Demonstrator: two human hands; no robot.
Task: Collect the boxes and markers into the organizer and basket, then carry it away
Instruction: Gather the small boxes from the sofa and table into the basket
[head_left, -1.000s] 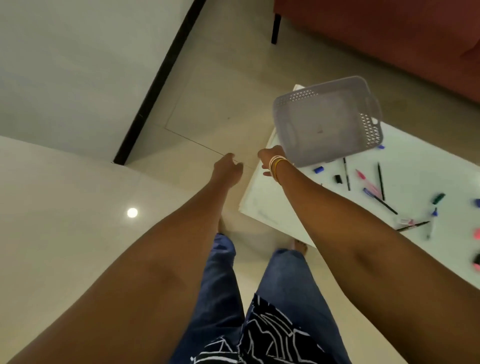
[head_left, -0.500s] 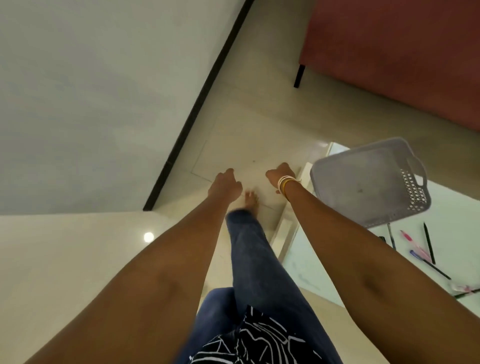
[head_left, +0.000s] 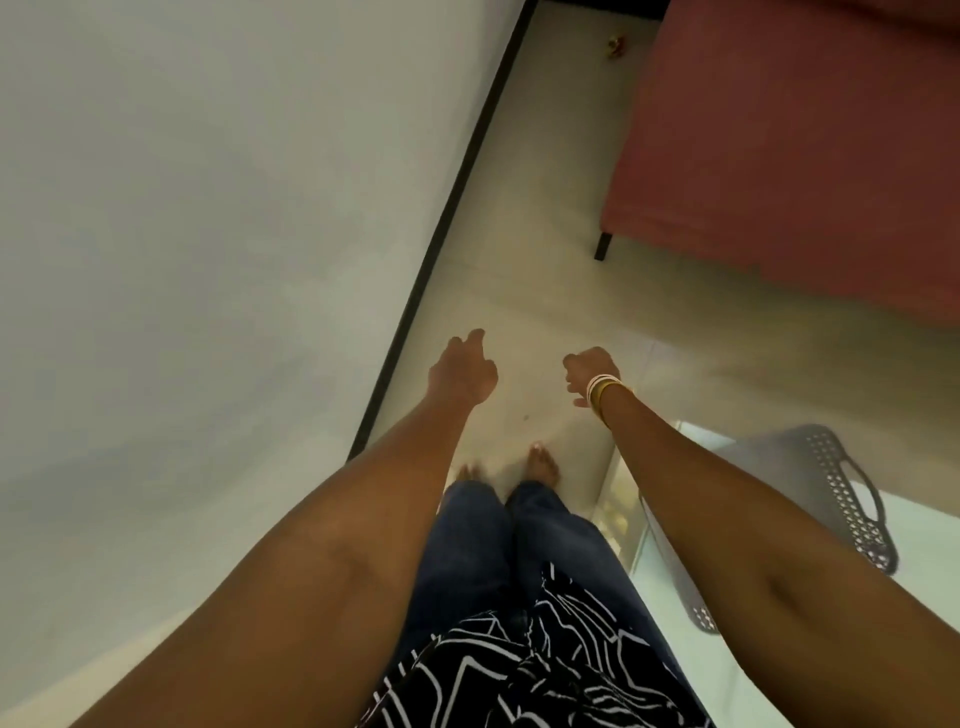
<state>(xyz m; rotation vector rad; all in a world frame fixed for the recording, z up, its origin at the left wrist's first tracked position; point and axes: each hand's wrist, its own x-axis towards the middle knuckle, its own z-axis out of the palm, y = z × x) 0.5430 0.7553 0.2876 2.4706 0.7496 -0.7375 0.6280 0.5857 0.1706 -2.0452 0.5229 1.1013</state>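
Note:
The grey perforated basket (head_left: 810, 483) stands on the white table (head_left: 919, 597) at the right edge, partly behind my right forearm. My left hand (head_left: 462, 371) is stretched out over the floor, fingers loosely curled, holding nothing. My right hand (head_left: 589, 371), with bangles at the wrist, hangs beside it, also curled and holding nothing, well left of the basket. No markers, boxes or organizer show in this view.
A red sofa (head_left: 800, 156) with a black leg fills the upper right. A white wall with a black skirting strip (head_left: 441, 228) runs along the left. Bare tiled floor lies between them, with my feet (head_left: 543, 462) next to the table's corner.
The view has swung left and up, so the table and basket slid to the right edge and the markers left the frame. Both hands stayed out in front, holding nothing.

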